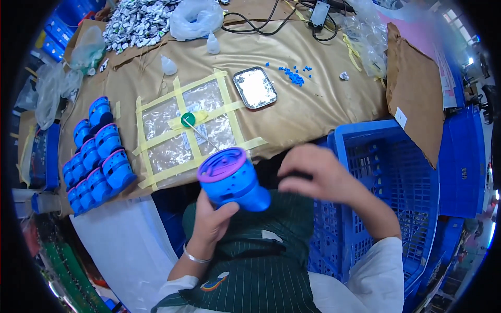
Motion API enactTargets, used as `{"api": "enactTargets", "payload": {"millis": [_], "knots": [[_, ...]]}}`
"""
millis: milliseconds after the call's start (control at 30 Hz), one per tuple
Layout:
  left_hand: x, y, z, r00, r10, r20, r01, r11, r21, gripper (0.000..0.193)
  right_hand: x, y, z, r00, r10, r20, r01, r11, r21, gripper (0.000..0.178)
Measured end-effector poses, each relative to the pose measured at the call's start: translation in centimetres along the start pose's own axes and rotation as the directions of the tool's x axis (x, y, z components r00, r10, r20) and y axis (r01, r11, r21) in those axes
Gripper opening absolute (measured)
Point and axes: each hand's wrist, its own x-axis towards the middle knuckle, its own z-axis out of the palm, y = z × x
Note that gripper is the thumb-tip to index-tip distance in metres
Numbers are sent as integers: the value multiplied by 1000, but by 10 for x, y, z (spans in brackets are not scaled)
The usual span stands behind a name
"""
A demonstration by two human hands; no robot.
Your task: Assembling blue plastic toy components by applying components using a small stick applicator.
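In my left hand is a blue plastic housing with a pink-purple ring round its wide end, tilted up above my lap. The thumb presses on its side and the other fingers are hidden behind it. My right hand hovers to the right of the housing, apart from it, slightly blurred. Its fingers are bent, with a gap between them and the thumb, and nothing shows in it. Just beyond the housing, a thin white stick reaches from a small green round cap on the taped plastic sheet.
Several similar blue housings stand in rows at the left edge. Farther back are a metal tray, small blue pieces, two white bottles and a pile of small parts. A blue crate stands at my right, beside cardboard.
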Motion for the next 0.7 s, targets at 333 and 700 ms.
{"api": "enactTargets", "payload": {"millis": [333,700], "knots": [[-17,20,-24,999,19,39,-38,800,599,85,119,106,-16,957,234,-172,-287,854,-434,8],[-16,26,-43,986,137,-94,-73,865,496,80,143,121,-13,983,179,-50,-164,712,-683,8]]}}
